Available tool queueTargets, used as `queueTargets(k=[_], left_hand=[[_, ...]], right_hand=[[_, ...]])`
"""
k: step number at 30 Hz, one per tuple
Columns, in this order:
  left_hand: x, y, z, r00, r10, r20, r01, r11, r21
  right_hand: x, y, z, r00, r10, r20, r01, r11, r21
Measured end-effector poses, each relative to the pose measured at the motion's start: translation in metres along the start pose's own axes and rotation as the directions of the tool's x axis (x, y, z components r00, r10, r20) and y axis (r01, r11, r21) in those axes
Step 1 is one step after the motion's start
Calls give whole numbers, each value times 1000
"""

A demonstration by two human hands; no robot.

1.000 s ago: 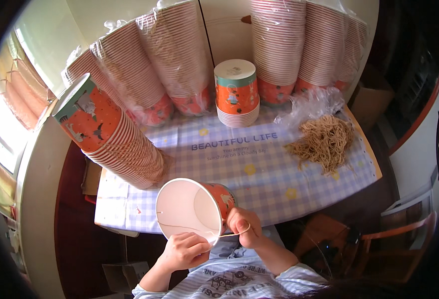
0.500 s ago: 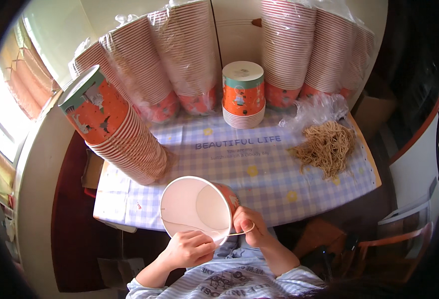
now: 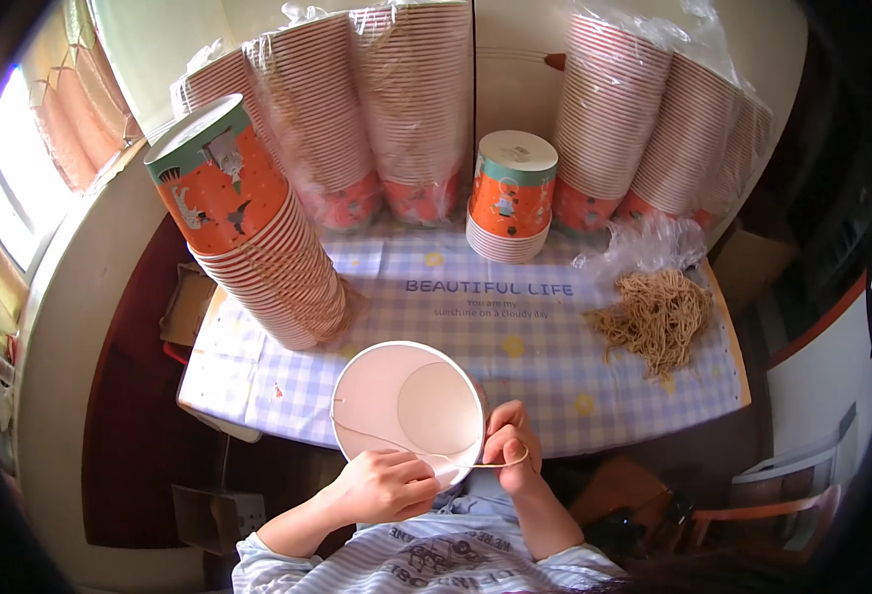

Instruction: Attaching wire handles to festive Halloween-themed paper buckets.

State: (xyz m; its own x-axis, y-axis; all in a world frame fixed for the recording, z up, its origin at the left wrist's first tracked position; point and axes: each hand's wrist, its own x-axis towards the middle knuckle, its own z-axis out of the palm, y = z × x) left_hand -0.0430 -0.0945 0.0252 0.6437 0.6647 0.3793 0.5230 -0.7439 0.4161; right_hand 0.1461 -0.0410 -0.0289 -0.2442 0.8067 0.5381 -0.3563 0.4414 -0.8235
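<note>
A paper bucket [image 3: 368, 386] is tilted over the table's front edge, its white inside facing me. A thin tan cord [image 3: 366, 434] comes from the left of its inner wall, crosses the mouth and passes my left hand. My left hand [image 3: 388, 485] is closed at the near rim, fingers curled on the cord; the fingertips are partly hidden. My right hand [image 3: 513, 450] is closed at the bucket's right side, gripping the cord, which bends in a small loop by the thumb.
A leaning stack of orange buckets [image 3: 220, 203] stands at the left, a short upside-down stack [image 3: 511, 203] at the back. Plastic-wrapped bucket stacks [image 3: 411, 109] line the wall. A heap of tan cords [image 3: 659, 317] and a clear plastic bag [image 3: 644, 246] lie right on the checked tablecloth [image 3: 257, 371].
The view has shifted a little. The bucket's mouth has turned slightly more toward me. Both hands keep their hold on the cord, with little movement.
</note>
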Motion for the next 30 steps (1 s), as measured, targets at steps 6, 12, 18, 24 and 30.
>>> queueTargets(k=[6, 12, 18, 24, 30], left_hand=[[1, 2, 0, 1000, -4, 4, 3, 1000, 12], [3, 1, 0, 1000, -6, 25, 5, 1000, 20], [9, 5, -10, 888, -459, -26, 408, 813, -416], [41, -6, -9, 899, -438, 21, 430, 871, -238], [67, -23, 6, 952, -304, 34, 305, 942, -142]], right_hand=[[1, 3, 4, 994, -86, -67, 84, 996, -26], [3, -2, 3, 998, -57, -7, 57, 996, 66], [-2, 4, -3, 998, -58, -31, 58, 998, -8], [3, 6, -6, 994, -75, -74, 64, 987, -146], [-7, 27, -2, 995, 87, -58, -86, 996, 6]])
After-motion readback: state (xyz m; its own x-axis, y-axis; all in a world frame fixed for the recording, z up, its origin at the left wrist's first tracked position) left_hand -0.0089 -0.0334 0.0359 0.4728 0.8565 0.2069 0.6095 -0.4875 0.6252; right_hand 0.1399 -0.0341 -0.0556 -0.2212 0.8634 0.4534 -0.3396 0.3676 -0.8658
